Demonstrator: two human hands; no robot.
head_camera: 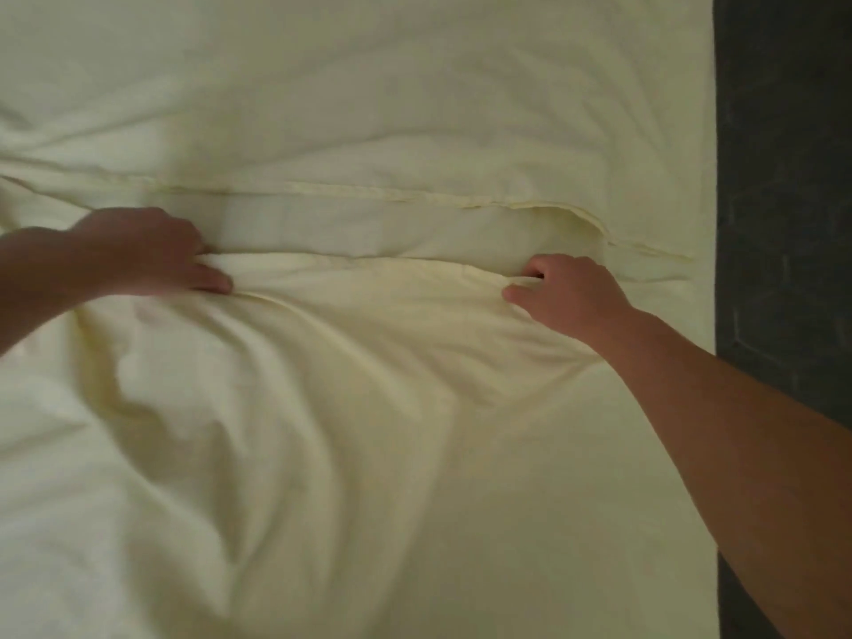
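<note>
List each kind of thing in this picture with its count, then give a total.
Hands: 2, left hand and right hand, both gripping the sheet
Sheet, pale yellow: 1
Floor, dark: 1
Total: 4

- Dim yellowish light on the sheet (415, 85);
- brightest beyond the stitched hem (350, 192); soft shadows in folds below it;
- motion blur left of the hem, smearing the left hand (138, 253).

A dark grey floor (783, 177) borders the right edge of the flat, pale bedsheet (415, 62).
</note>
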